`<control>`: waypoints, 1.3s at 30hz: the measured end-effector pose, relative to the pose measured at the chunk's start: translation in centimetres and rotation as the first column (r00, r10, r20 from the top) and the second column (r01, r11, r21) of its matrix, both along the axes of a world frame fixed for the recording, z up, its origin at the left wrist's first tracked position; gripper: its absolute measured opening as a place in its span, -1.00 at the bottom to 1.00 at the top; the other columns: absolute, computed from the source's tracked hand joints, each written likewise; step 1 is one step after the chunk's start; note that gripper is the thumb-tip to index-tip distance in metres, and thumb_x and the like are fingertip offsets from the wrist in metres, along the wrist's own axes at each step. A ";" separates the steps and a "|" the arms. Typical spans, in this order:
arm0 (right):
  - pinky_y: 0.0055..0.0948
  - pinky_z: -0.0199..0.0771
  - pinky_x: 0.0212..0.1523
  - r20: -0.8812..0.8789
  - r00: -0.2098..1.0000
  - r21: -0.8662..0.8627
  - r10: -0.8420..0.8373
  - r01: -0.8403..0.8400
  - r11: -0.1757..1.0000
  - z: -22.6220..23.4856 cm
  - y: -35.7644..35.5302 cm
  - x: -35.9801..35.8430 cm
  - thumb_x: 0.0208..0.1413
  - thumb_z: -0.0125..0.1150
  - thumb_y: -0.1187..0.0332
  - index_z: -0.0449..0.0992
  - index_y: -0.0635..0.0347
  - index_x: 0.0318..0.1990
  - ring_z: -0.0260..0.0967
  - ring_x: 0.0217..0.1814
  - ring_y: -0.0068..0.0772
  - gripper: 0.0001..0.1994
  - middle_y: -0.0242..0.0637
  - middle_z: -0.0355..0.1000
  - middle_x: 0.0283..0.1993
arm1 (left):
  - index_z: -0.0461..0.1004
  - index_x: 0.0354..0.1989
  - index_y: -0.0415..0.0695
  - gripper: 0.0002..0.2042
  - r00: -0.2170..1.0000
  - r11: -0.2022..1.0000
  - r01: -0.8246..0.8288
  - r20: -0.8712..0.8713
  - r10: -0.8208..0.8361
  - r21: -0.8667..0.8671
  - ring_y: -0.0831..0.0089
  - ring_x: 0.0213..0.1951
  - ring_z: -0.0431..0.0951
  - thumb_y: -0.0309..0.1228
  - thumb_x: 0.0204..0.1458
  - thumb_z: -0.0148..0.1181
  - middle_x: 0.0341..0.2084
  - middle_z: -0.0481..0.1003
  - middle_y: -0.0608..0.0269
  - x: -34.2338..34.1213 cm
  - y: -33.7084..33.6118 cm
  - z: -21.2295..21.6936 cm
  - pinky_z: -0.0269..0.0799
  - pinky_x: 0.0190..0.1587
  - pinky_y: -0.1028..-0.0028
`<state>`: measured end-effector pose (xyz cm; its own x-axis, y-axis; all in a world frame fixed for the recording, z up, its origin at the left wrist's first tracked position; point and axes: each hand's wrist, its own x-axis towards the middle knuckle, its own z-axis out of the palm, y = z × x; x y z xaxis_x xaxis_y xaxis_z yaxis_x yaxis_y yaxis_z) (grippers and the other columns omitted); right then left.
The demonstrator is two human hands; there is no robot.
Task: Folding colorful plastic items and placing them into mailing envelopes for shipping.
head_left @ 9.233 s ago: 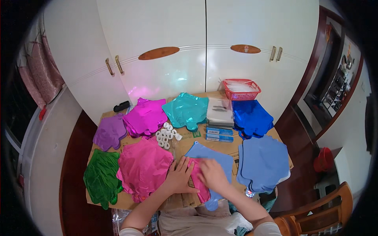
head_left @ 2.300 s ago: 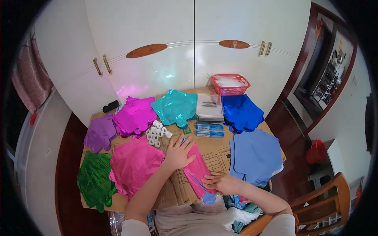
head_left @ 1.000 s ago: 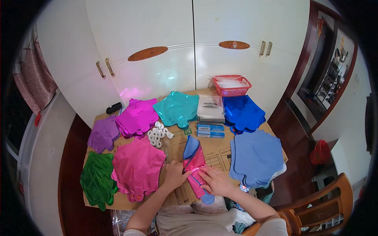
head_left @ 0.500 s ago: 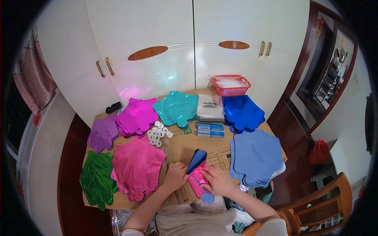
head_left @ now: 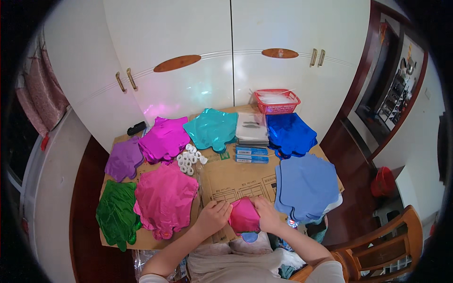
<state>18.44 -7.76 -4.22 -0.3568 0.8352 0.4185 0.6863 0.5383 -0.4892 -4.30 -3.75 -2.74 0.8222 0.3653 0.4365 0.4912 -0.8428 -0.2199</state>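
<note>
Held between both hands at the near edge of the cardboard sheet (head_left: 226, 177): a small pink foil packet (head_left: 244, 214), with a round blue tab (head_left: 250, 237) poking out at its lower end, toward the lap (head_left: 212, 262). Grasped along its left side by the left hand (head_left: 215, 215), and at its upper right by the right hand (head_left: 266, 214) — no telling how firmly, or whether lifted or resting on the board.

Probably mid-fold, judging by the compact shape and layered lower edge. To do this well, draw both sides in evenly, so as to avoid a skewed crease. Press from the middle outward to push out any trapped air (slick foil, likely springy and apt to slide). Pin the folded part with one hand before shifting the other — best not to let go with both at once. Watch the blue tab; avoid bending it under by accident. Work over the board rather than the lap, for firm backing.

Mind the neighbours, too: to the left, close by the left forearm (head_left: 181, 247), a crinkled pink foil pile (head_left: 167, 200); to the right, beyond the right hand, a matte blue stack (head_left: 309, 188). Farther back, a cluster of white rings (head_left: 188, 160), well apart from both hands.
</note>
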 end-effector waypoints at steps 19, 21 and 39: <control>-0.23 0.15 0.26 0.114 0.951 -0.037 0.286 -0.284 0.958 -1.9 5.0 1.5 -0.10 0.04 0.41 0.52 0.18 -0.15 0.33 0.12 -0.29 -0.69 -0.25 0.44 -0.02 | 0.40 -0.06 -0.33 -0.58 0.985 0.997 -0.072 -0.159 0.072 0.007 0.28 -0.01 0.42 -0.40 -0.14 0.01 -0.13 0.48 0.05 -0.5 -2.3 0.1 0.26 0.04 0.35; -0.20 0.09 0.29 0.107 0.954 -0.073 0.281 -0.274 0.959 -1.5 4.9 1.5 -0.10 0.04 0.41 0.52 0.17 -0.13 0.30 0.15 -0.30 -0.68 -0.25 0.43 0.00 | 0.39 -0.04 -0.31 -0.57 0.984 0.997 -0.063 -0.169 0.054 -0.050 0.28 0.02 0.39 -0.38 -0.13 0.01 -0.09 0.45 0.05 -1.0 -2.5 0.2 0.23 0.07 0.32; -0.11 -0.07 0.33 0.410 0.827 -0.070 0.385 -0.392 0.917 2.5 1.7 3.0 -0.13 0.13 0.26 0.29 0.15 0.15 0.00 0.36 -0.16 -0.42 -0.27 0.18 0.26 | 0.33 0.08 -0.04 -0.47 0.997 0.934 0.046 -0.041 -0.065 -0.355 0.03 0.14 0.23 -0.01 -0.02 0.07 0.03 0.29 -0.13 -0.9 -4.7 0.2 0.06 0.20 0.12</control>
<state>21.47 -6.08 -1.72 -0.7915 0.5854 0.1757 0.5533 0.8084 -0.2010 -5.20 -8.40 -2.50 0.8633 0.4416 0.2443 0.4376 -0.8962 0.0733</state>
